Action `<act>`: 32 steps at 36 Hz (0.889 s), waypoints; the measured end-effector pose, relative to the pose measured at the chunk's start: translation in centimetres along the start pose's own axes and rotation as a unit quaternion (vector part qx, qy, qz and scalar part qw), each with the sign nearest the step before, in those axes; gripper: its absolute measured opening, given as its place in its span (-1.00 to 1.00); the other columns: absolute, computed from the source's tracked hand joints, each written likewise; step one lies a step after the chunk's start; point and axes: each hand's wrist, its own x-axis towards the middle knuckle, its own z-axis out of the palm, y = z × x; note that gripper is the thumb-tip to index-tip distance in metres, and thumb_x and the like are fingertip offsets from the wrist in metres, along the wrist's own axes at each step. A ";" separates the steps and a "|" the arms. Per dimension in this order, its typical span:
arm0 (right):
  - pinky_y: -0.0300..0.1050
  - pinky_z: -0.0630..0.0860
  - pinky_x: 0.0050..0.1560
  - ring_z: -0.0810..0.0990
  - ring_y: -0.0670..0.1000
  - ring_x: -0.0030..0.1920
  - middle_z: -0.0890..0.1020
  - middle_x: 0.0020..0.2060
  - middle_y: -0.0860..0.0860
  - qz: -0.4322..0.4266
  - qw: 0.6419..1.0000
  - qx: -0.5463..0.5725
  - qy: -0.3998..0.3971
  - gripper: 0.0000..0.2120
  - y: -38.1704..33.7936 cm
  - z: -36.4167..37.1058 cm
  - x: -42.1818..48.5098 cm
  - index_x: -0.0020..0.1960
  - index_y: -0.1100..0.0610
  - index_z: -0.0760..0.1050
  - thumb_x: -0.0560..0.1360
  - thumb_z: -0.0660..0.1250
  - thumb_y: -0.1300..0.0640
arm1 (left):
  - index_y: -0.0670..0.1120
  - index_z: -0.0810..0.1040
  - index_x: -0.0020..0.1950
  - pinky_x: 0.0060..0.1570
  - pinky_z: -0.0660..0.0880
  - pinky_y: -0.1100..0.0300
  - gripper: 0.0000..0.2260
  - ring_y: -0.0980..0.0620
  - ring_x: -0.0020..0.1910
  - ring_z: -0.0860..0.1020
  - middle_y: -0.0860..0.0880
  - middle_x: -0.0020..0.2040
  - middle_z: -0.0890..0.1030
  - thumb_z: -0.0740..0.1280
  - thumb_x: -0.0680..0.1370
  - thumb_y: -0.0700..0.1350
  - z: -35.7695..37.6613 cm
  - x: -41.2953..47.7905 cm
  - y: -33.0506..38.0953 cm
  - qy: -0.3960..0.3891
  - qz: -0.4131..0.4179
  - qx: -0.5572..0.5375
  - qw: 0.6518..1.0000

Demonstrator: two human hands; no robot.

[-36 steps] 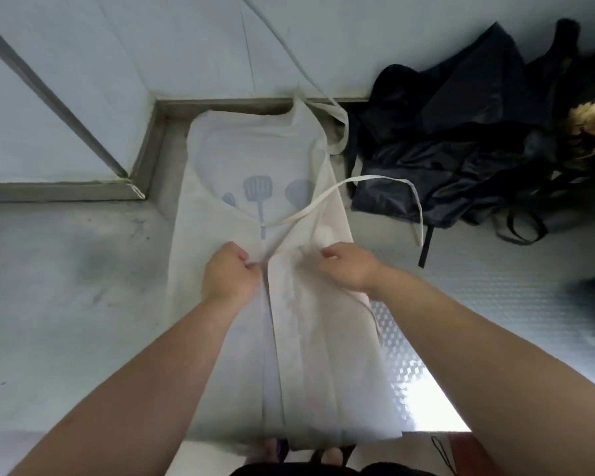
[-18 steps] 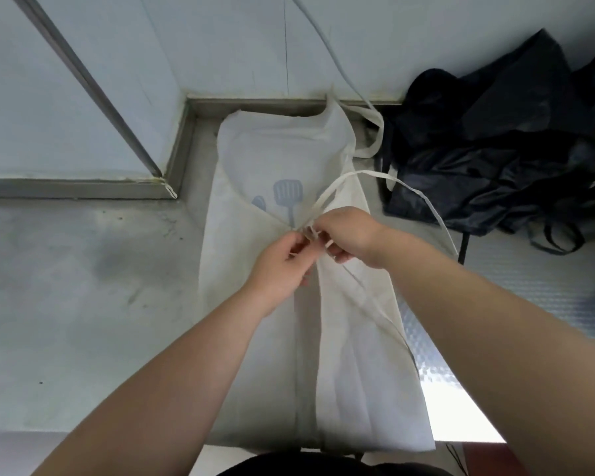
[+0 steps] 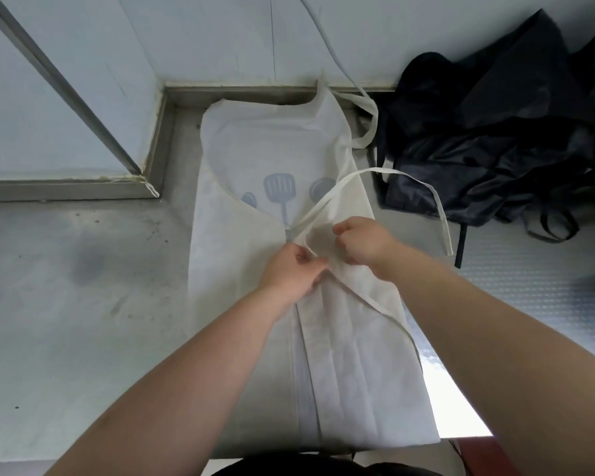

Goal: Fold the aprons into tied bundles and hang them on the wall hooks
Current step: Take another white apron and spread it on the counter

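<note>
The white non-woven apron with a grey utensil print [image 3: 354, 372] lies lengthwise on the grey steel counter [image 3: 66, 304]. Its top is at the back edge and both sides are folded to the centre. Where the flaps meet, the left hand [image 3: 291, 273] and right hand [image 3: 363, 242] pinch its thin white tie [image 3: 392, 172] with curled fingers. The step looks like folding. Next, the ties probably need gathering before rolling. A heap of black aprons [image 3: 495, 132] lies towards the back right corner.

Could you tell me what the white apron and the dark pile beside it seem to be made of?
The white apron: likely thin non-woven or light cotton, matte; it holds sharp creases and its utensil print shows only faintly. The dark pile: probably nylon-like synthetic, since its crumpled folds carry a slight sheen.
</note>
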 end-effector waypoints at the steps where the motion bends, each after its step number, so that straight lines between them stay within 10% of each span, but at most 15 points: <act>1: -0.15 0.44 -0.05 0.46 0.03 -0.08 0.49 -0.07 0.02 0.000 1.000 -0.004 -0.014 -0.74 0.4 0.2 -0.1 0.08 0.10 0.50 0.53 0.12 0.33 | -0.17 0.53 -0.10 -0.34 0.40 0.16 -0.88 0.01 -0.44 0.45 -0.04 -0.39 0.55 0.36 0.48 -0.13 0.3 0.2 0.1 0.006 -0.003 -0.037 0.999; 7: -0.21 0.35 0.04 0.43 0.05 0.16 0.36 0.39 0.10 -0.007 0.997 -0.065 -0.051 -0.41 1.8 0.1 -0.3 0.52 -0.05 0.09 0.55 0.09 0.28 | -0.11 0.47 -0.18 -0.38 0.49 0.22 -0.85 0.06 -0.47 0.43 0.00 -0.45 0.42 0.24 0.58 -0.23 0.2 0.4 1.4 -0.018 -0.061 -0.204 0.977; 12: -0.04 0.41 0.21 0.43 0.17 0.27 0.34 0.39 0.14 0.000 0.989 -0.134 -0.066 -0.28 1.1 0.4 -0.1 0.54 -0.12 -0.19 0.57 0.20 0.06 | -0.08 0.55 -0.14 -0.62 0.29 0.37 -0.93 0.16 -0.54 0.40 -0.01 -0.37 0.46 0.37 0.48 -0.24 -4.4 1.4 0.9 0.169 -0.019 -0.041 0.985; 17: 0.11 0.41 0.24 0.44 0.21 0.25 0.38 0.34 0.16 0.034 0.974 -0.219 -0.039 -0.12 0.3 1.3 1.1 0.51 -0.11 -0.34 0.50 0.28 -0.10 | -0.09 0.58 0.09 0.00 0.44 0.15 -0.80 -0.11 0.02 0.57 -0.11 0.02 0.63 0.36 0.47 -0.13 -11.6 2.0 1.3 0.401 0.006 0.085 0.912; 22: 0.07 0.45 0.14 0.44 0.23 0.23 0.32 0.31 0.20 0.023 0.964 -0.264 -0.011 -0.14 -0.8 2.1 1.3 0.51 -0.09 -0.26 0.49 0.31 -0.04 | -0.07 0.32 0.39 0.28 0.26 -0.06 -0.51 -0.18 0.37 0.25 -0.14 0.42 0.27 0.34 0.51 0.03 -14.2 1.1 0.7 0.475 -0.019 0.249 0.844; 27: 0.01 0.42 0.05 0.45 0.20 0.17 0.34 0.23 0.14 -0.107 0.941 -0.318 0.037 -0.32 -1.8 2.3 1.3 0.52 -0.17 -0.14 0.56 0.20 0.04 | -0.17 0.58 0.15 0.18 0.30 0.13 -0.71 -0.23 0.14 0.49 -0.22 0.13 0.54 0.33 0.44 -0.18 -11.2 0.9 -1.3 0.278 0.223 0.342 0.869; 32: -0.05 0.39 -0.03 0.48 0.15 0.16 0.46 0.22 0.11 -0.113 0.928 -0.356 0.011 -0.58 -2.6 1.8 2.4 0.45 -0.07 0.18 0.60 0.12 0.01 | -0.12 0.64 0.12 0.20 0.41 0.13 -0.61 -0.16 0.14 0.56 -0.15 0.18 0.57 0.21 0.43 0.03 -8.2 0.5 -2.7 0.032 0.251 0.372 0.893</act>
